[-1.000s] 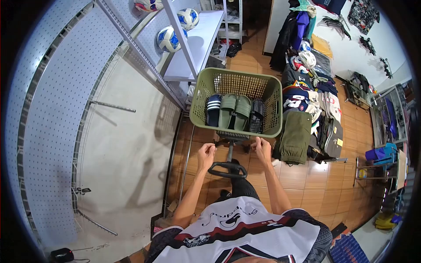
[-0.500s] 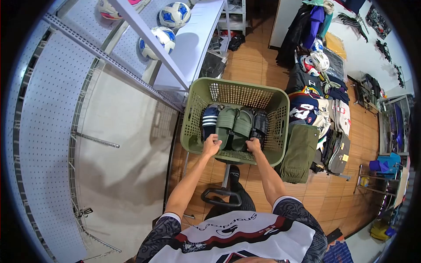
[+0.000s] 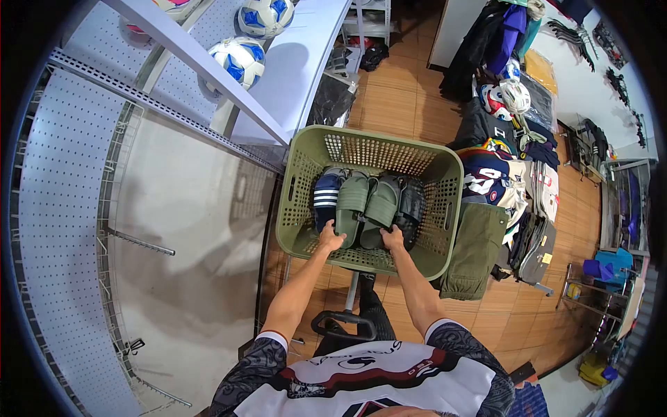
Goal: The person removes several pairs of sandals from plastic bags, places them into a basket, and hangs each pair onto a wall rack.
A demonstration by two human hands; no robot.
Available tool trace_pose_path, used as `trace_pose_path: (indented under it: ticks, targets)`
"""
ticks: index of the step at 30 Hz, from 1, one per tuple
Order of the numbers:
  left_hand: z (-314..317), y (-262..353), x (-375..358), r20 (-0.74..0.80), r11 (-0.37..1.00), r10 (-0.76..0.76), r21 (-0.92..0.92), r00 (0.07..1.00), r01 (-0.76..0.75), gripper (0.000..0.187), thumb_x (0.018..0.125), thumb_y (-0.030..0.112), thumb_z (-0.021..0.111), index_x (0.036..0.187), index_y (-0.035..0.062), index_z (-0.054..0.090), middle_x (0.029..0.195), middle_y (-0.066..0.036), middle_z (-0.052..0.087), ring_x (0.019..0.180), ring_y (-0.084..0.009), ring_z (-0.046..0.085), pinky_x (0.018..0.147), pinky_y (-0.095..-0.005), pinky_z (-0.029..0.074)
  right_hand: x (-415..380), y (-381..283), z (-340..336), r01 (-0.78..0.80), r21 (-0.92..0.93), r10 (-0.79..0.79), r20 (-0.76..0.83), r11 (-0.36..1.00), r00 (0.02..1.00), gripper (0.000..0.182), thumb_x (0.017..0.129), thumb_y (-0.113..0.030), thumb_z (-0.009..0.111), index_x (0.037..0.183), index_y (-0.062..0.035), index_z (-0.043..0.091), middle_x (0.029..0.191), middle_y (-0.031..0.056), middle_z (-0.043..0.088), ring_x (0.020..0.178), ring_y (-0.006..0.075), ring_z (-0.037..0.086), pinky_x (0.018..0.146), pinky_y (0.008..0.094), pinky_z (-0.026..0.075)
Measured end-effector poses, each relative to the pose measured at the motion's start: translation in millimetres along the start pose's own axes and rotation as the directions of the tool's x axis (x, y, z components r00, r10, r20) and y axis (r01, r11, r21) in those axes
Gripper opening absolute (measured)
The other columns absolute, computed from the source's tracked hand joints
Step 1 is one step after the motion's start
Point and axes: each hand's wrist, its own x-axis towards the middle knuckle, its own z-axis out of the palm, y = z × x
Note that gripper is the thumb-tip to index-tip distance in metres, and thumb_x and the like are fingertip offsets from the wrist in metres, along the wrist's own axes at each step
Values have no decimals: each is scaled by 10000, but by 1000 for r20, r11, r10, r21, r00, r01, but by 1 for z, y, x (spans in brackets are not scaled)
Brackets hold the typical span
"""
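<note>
A green perforated plastic basket (image 3: 295, 240) stands in front of me. Inside it, side by side, lie a navy slide with white stripes (image 3: 326, 197), a left green slide (image 3: 352, 197), a right green slide (image 3: 383, 201) and a black slide (image 3: 413, 201). My left hand (image 3: 332, 238) is closed at the heel of the left green slide, beside the navy one. Around the outer heel edge of the right green slide my right hand (image 3: 392, 237) is closed, close to the black slide. Fingertips of both hands are partly hidden between the slides.
Left of the basket is a metal shelf (image 3: 292, 76) with soccer balls (image 3: 240, 62) on it. Folded clothes (image 3: 486, 177) and olive trousers (image 3: 476, 240) are piled at the right. A black trolley handle (image 3: 344, 325) rises between the basket and my body.
My hands have stayed at the green slides, which sit slightly lower and further left in view. The basket looks a little larger and nearer as my viewpoint shifts.
</note>
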Motion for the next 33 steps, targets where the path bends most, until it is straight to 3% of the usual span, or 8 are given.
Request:
trace_pose_path:
  ticks: [5, 6, 9, 13, 15, 18, 26, 33]
  targets:
    - [-5, 4, -2, 61, 996, 2, -92, 998, 3, 706, 814, 121, 770, 1447, 43, 465, 1287, -175, 630, 1195, -340, 595, 1009, -430, 473, -35, -27, -19, -27, 240, 14, 56, 970, 998, 722, 967, -216, 655, 1568, -39, 294, 1168, 176, 663, 825, 231, 645, 642, 377, 544]
    - [-11, 12, -9, 79, 992, -11, -125, 997, 21, 686, 814, 108, 764, 1435, 43, 481, 1269, -169, 639, 1177, -331, 604, 992, -425, 478, 5, 10, 9, 140, 241, -118, -104, 960, 988, 647, 968, -205, 648, 1515, 0, 371, 1110, 149, 670, 759, 218, 626, 629, 382, 535]
    - [-19, 15, -26, 68, 973, 47, -230, 997, -30, 657, 830, 27, 713, 1438, 29, 464, 1175, -151, 660, 1028, -267, 640, 898, -388, 504, -26, -11, -22, 174, 174, -175, -9, 969, 985, 562, 968, -184, 636, 1446, 21, 422, 1138, 165, 656, 848, 216, 640, 631, 364, 528]
    - [-46, 34, -80, -6, 867, 186, -469, 982, -167, 646, 846, -31, 675, 1441, 6, 424, 1104, -139, 665, 897, -183, 618, 805, -328, 513, -129, -63, -56, 379, 204, -340, -204, 903, 918, 514, 928, -152, 609, 1399, -8, 460, 1210, 289, 643, 1130, 444, 622, 937, 476, 478]
    - [-55, 29, -108, -93, 818, 278, -499, 956, -286, 629, 852, -45, 668, 1428, -2, 419, 1076, -128, 664, 857, -148, 596, 773, -297, 510, -174, -83, -69, 430, 230, -389, -204, 873, 898, 559, 937, -130, 547, 1457, -6, 381, 1214, 317, 627, 1143, 488, 598, 946, 500, 464]
    - [-76, 18, -164, -279, 751, 381, -464, 882, -471, 553, 869, -47, 662, 1373, -8, 437, 1051, -107, 653, 830, -131, 575, 754, -282, 504, -211, -91, -67, 486, 251, -446, -200, 837, 872, 664, 875, -168, 597, 1450, 65, 360, 1255, 318, 606, 1163, 456, 596, 977, 470, 452]
    - [-127, -73, -324, -525, 674, 298, -475, 797, -565, 538, 892, -54, 653, 1370, 0, 414, 1106, -123, 647, 974, -155, 637, 771, -287, 532, -418, -132, -7, 822, 299, -797, -234, 485, 556, 913, 724, -387, 906, 1348, 60, 413, 1223, 226, 620, 1118, 313, 606, 974, 392, 468]
    - [-151, -190, -470, -770, 622, 187, -388, 610, -680, 473, 914, -22, 639, 1341, -7, 435, 1079, -115, 639, 924, -164, 646, 763, -293, 533, -540, -107, 110, 904, 241, -895, -192, 354, 402, 913, 734, -514, 873, 1309, 50, 444, 1180, 244, 626, 1090, 341, 617, 945, 415, 480]
